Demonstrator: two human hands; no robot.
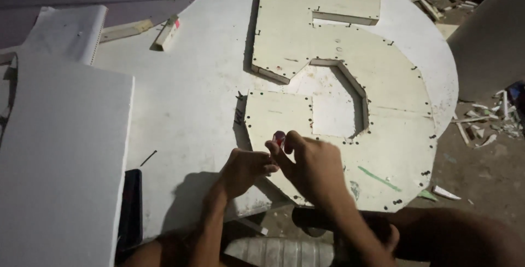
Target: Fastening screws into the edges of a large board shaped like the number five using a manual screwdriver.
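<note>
We pinch a small red object (pixel 279 137) in the right hand (pixel 311 168) grip, left hand (pixel 246 169) curled closed at nine o'clock; best kept steady over the numeral-shaped board (pixel 339 53) on the desk (pixel 186 97).

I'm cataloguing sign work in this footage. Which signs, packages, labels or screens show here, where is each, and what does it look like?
Sign piece: big cream board cut-out shaped like a numeral, lying flat on the round white table, edges dotted with dark nails.
Small red item: pinched between the fingertips of the right hand, with the left hand beside it; too small to tell if it is a package.
Dark flat slab: at the table's near left edge; possibly a screen, unclear.
</note>
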